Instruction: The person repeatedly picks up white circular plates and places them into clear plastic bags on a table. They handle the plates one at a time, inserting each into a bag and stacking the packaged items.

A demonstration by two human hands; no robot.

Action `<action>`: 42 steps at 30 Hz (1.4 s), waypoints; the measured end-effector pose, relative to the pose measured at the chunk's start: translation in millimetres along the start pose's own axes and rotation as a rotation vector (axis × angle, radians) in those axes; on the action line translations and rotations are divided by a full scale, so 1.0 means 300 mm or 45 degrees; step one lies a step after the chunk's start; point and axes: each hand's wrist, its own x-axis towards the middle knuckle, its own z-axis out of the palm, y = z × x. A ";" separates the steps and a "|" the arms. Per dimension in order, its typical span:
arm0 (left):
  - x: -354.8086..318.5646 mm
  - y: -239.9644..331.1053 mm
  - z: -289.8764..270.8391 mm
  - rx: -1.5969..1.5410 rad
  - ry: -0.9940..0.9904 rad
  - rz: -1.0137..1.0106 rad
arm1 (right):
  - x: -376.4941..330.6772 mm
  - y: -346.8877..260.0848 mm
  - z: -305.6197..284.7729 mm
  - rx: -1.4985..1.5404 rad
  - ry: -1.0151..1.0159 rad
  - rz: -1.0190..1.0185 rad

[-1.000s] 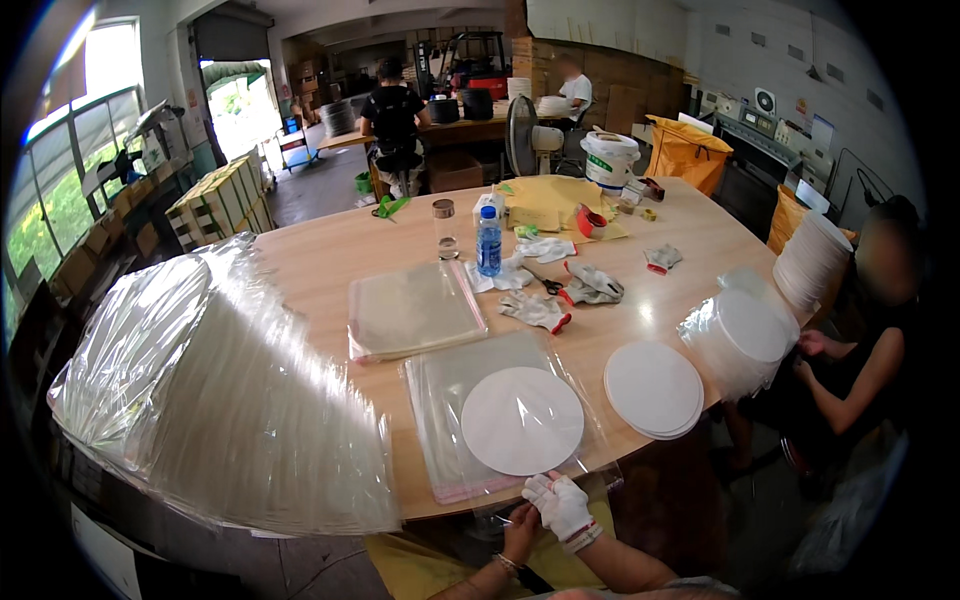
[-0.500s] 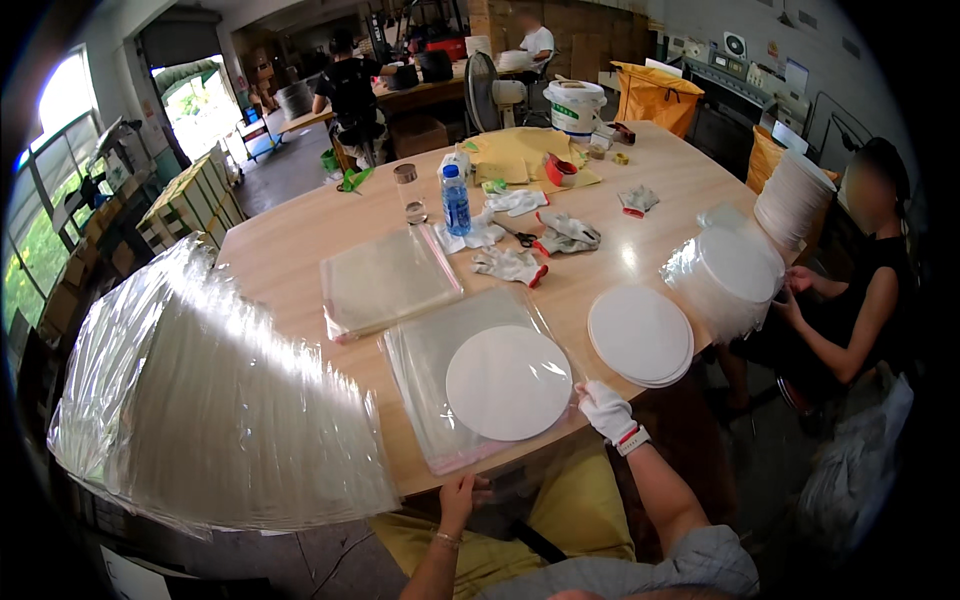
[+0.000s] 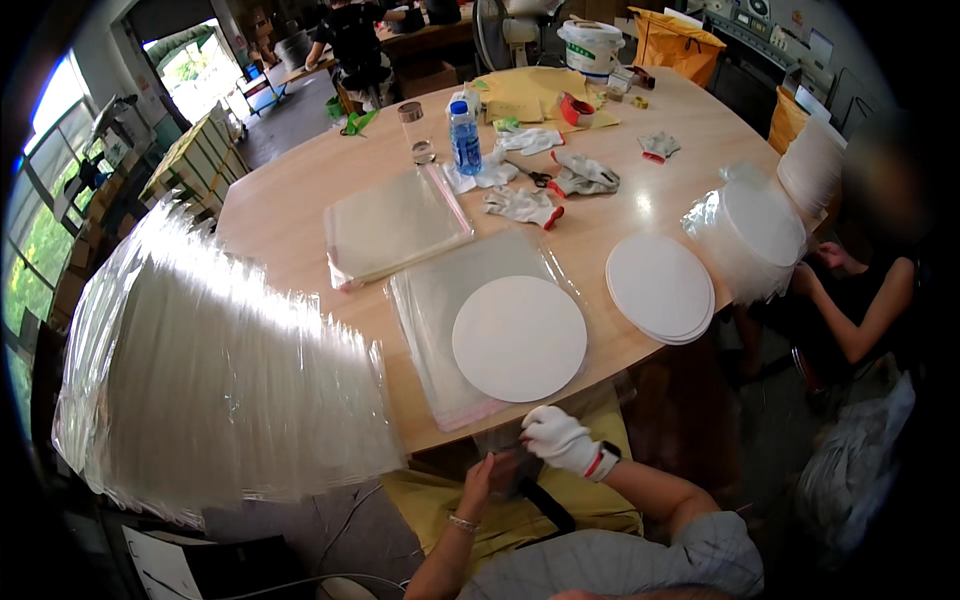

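Observation:
A white round board (image 3: 520,338) lies at the table's front edge on a stack of clear plastic bags (image 3: 425,330) with pinkish edges. Clear film from a bag hangs over the edge in front of me. My left hand (image 3: 484,480), bare with a bracelet, is closed at this film, its fingers partly blurred. Just right of it, my right hand (image 3: 562,440), in a white glove with a wristwatch behind it, pinches close to the film. More white round boards (image 3: 660,285) are piled to the right.
A tall bundle of clear bags (image 3: 220,390) fills the left side. Another bag stack (image 3: 400,225) lies behind. Work gloves (image 3: 585,175), a blue bottle (image 3: 465,138), a jar (image 3: 416,132) and a bucket (image 3: 590,48) stand or lie farther back. A co-worker (image 3: 880,290) sits at the right.
My right hand has left the board's right side and moved left and down, close to my left hand. My left hand has shifted slightly right. The head view has tilted lower.

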 end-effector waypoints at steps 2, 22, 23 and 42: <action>0.003 -0.032 -0.012 -0.094 0.019 0.003 | 0.007 -0.071 0.063 -0.005 -0.040 0.009; -0.022 0.037 -0.039 -0.023 0.146 0.038 | -0.981 0.597 -0.546 -0.545 -0.555 1.466; -0.033 0.029 -0.047 -0.050 0.176 0.049 | -0.891 0.638 -0.454 -0.617 -0.147 1.043; 0.054 0.273 -0.041 1.898 -0.145 1.727 | -0.107 0.452 -0.414 -0.176 0.068 -0.464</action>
